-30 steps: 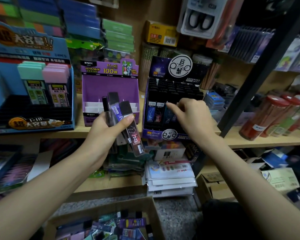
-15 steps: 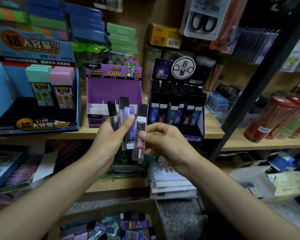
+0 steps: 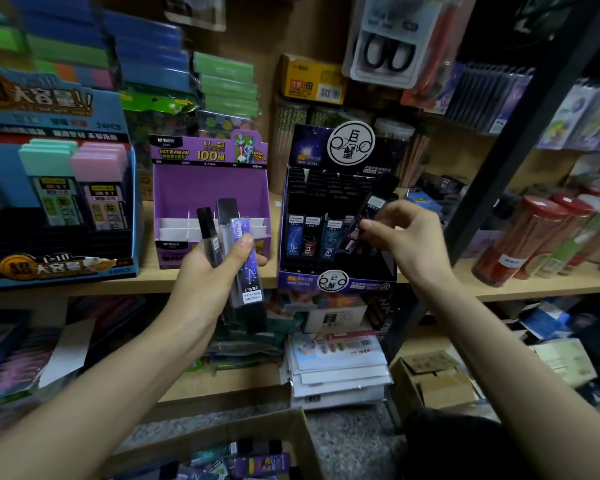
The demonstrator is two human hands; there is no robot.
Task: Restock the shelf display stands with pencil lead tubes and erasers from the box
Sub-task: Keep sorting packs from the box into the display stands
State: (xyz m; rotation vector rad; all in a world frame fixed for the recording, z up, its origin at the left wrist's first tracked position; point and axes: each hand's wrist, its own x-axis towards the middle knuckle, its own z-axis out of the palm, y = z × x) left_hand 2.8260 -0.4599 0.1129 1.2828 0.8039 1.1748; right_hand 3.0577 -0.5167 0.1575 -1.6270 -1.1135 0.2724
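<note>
Pinching a single pencil lead tube [image 3: 365, 220] between thumb and curled fingertips, the right hand [image 3: 407, 242] is holding it tilted over the front rows of the dark constellation display stand [image 3: 336, 282], just beside the row of tubes [image 3: 310, 237] standing in its front-left slots; whether the tube's lower end is touching a slot is hard to tell, since it is blurred. The left hand [image 3: 215, 271] is gripping a small bundle of tubes [image 3: 248, 282] roughly upright in front of the purple display stand [image 3: 212, 185], the thumb pressing across the front one while the other fingers are wrapping round behind, mostly hidden. Both stands are sitting side by side on the wooden shelf [image 3: 520, 285], with a blue stand [image 3: 49, 102] carrying mint and pink lead cases further left. Down at the bottom edge, the cardboard box [image 3: 222, 433] is sitting open below the shelves, with more loose tubes [image 3: 253, 465] lying jumbled inside it
</note>
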